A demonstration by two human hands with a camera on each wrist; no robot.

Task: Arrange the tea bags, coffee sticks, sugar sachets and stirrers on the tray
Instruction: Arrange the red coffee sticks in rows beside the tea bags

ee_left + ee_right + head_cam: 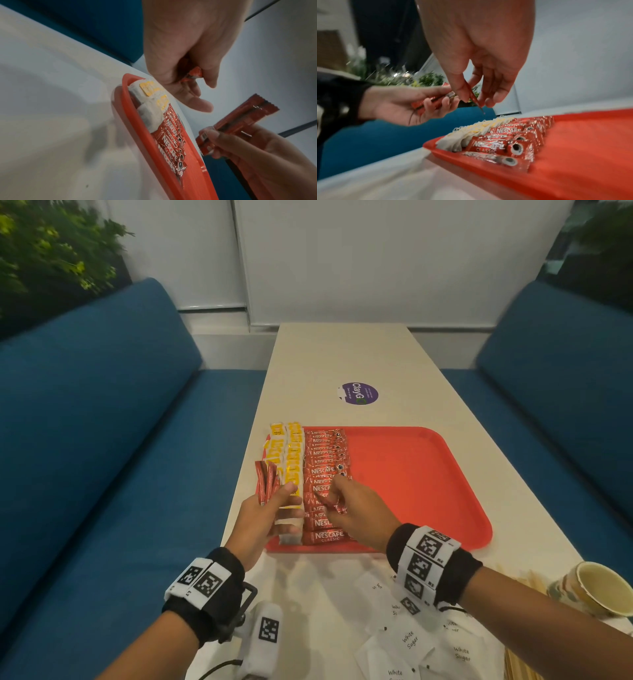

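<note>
Head view: single coffee stick pinched between right hand fingers

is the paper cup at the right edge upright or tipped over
Tipped. The patterned paper cup lies on its side on the white table, its open mouth turned toward the camera; the pale inside looks empty.

Head camera looks down the table; 2 wrist cameras sit low, close, sharing the tray corner.
</note>
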